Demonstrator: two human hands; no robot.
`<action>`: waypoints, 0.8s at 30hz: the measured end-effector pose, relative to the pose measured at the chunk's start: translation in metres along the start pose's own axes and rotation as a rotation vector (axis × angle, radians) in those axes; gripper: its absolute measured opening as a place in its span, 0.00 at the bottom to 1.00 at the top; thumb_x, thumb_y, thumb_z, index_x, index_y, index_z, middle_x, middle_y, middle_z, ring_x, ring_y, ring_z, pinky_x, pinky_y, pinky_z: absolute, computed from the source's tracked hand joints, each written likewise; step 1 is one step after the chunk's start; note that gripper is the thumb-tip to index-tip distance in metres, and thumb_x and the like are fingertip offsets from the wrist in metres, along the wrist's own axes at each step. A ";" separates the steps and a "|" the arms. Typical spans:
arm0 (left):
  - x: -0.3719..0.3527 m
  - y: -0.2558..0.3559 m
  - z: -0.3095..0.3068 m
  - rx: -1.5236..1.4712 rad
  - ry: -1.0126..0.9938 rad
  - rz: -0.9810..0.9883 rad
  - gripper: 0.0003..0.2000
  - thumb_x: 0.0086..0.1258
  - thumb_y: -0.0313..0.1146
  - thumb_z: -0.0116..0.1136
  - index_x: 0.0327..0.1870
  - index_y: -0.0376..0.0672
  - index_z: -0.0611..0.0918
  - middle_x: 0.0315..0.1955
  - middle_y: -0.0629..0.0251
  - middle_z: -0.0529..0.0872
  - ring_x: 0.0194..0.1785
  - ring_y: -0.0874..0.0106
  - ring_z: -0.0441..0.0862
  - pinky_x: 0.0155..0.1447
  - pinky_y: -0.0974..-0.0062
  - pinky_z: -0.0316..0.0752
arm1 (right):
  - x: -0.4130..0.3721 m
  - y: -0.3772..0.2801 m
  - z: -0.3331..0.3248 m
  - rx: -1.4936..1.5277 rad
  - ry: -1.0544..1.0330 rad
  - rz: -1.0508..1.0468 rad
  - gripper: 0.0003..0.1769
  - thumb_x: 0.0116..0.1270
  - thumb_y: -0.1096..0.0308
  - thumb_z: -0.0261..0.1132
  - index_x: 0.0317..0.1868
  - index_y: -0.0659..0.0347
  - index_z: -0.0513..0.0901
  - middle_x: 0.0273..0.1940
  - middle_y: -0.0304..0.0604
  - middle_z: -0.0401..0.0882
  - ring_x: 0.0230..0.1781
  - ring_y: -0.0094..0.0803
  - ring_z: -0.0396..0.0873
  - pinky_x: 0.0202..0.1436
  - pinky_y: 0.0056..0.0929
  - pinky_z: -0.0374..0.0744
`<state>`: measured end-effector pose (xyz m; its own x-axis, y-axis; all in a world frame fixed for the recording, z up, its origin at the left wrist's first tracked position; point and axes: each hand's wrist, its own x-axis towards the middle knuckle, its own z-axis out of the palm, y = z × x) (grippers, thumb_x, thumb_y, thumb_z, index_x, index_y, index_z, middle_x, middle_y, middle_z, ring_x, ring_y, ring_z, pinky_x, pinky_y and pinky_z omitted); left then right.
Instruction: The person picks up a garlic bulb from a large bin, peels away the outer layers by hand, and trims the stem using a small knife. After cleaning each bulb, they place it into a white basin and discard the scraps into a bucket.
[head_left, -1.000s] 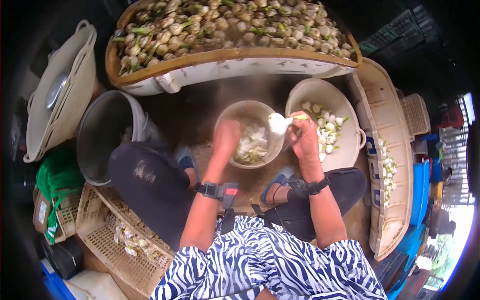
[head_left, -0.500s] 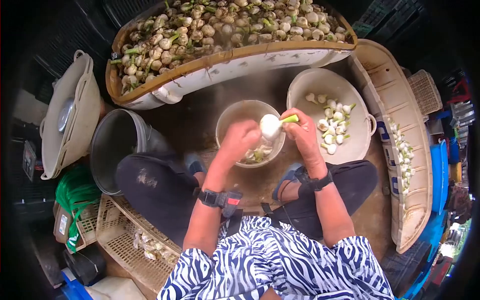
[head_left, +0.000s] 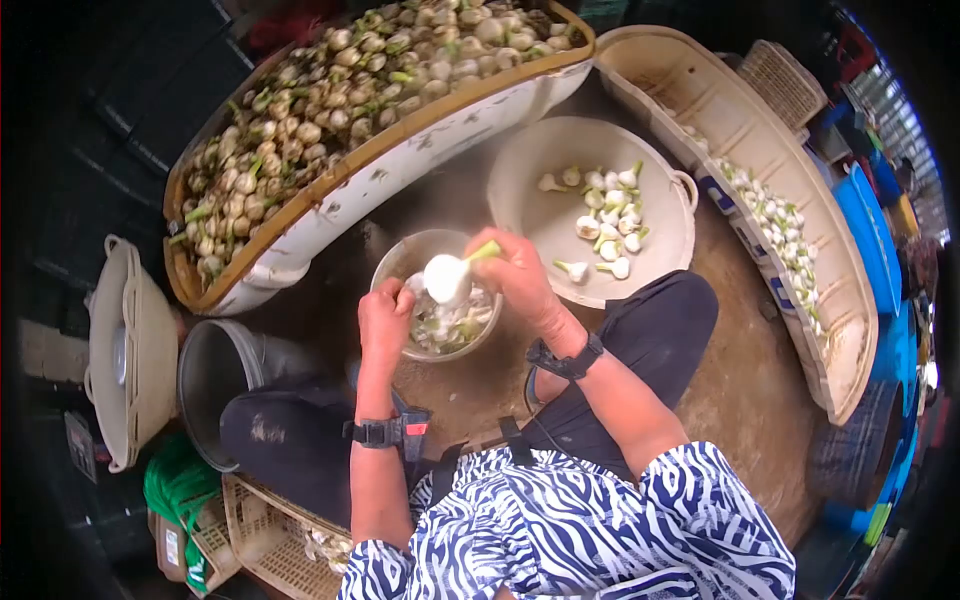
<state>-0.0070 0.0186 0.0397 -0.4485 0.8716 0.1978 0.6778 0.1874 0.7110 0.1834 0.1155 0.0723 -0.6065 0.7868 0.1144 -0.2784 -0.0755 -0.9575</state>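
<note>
My right hand [head_left: 517,278] holds a white bulb [head_left: 447,277] by its green stalk, above a small round bowl [head_left: 398,258] of peelings and scraps. My left hand [head_left: 386,320] rests at the bowl's near-left rim with its fingers curled right beside the bulb; whether it grips anything I cannot tell. A wide pale basin [head_left: 535,205] with several trimmed white bulbs lies just beyond my right hand. A long tub [head_left: 400,155] heaped with untrimmed bulbs stands behind the bowl.
Another long tub [head_left: 740,130] at the right holds more bulbs. A dark bucket [head_left: 210,375] stands at the left beside my knee, a pale handled basin [head_left: 135,350] further left. Slotted crates [head_left: 265,525] and a green bundle [head_left: 175,490] lie at lower left.
The view has swung, so everything sits further left and tilted. The bulb and both hands have stayed together over the small bowl; my left hand has dropped from the bulb toward the rim.
</note>
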 end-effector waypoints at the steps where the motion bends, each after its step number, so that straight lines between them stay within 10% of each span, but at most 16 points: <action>1: 0.001 -0.003 0.002 0.119 -0.052 -0.022 0.09 0.57 0.31 0.50 0.26 0.35 0.79 0.22 0.44 0.78 0.28 0.46 0.76 0.33 0.56 0.71 | 0.001 0.000 -0.007 0.001 0.018 -0.009 0.06 0.57 0.71 0.60 0.35 0.63 0.79 0.26 0.32 0.76 0.29 0.17 0.71 0.33 0.22 0.72; 8: 0.012 0.005 0.012 0.354 -0.129 -0.156 0.07 0.56 0.26 0.53 0.30 0.37 0.84 0.23 0.47 0.80 0.36 0.49 0.81 0.42 0.57 0.74 | 0.019 0.016 -0.082 -0.033 0.796 -0.075 0.14 0.59 0.73 0.61 0.47 0.67 0.75 0.25 0.42 0.78 0.19 0.21 0.71 0.20 0.18 0.68; 12: 0.013 -0.011 0.022 0.213 0.079 0.147 0.14 0.60 0.34 0.56 0.42 0.35 0.83 0.41 0.47 0.80 0.48 0.50 0.79 0.51 0.62 0.72 | 0.007 0.015 -0.089 -0.009 0.763 -0.049 0.14 0.61 0.72 0.62 0.46 0.68 0.74 0.22 0.41 0.76 0.13 0.17 0.64 0.15 0.17 0.61; 17: 0.031 0.023 -0.022 0.317 -0.240 -0.061 0.21 0.59 0.31 0.56 0.55 0.37 0.76 0.33 0.48 0.84 0.41 0.51 0.81 0.48 0.63 0.74 | 0.016 0.006 -0.060 0.178 0.533 0.081 0.08 0.63 0.68 0.62 0.37 0.64 0.78 0.21 0.39 0.76 0.13 0.16 0.64 0.14 0.16 0.60; 24: 0.035 0.004 -0.017 0.268 -0.133 0.415 0.25 0.58 0.31 0.60 0.57 0.34 0.74 0.31 0.50 0.85 0.43 0.52 0.82 0.49 0.63 0.75 | 0.057 0.004 -0.071 0.207 0.373 0.195 0.08 0.61 0.68 0.63 0.37 0.62 0.79 0.24 0.39 0.76 0.15 0.18 0.66 0.16 0.18 0.62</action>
<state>-0.0302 0.0424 0.0614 -0.0432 0.9441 0.3268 0.9165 -0.0928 0.3892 0.2005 0.2035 0.0567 -0.3639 0.9094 -0.2015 -0.3515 -0.3344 -0.8744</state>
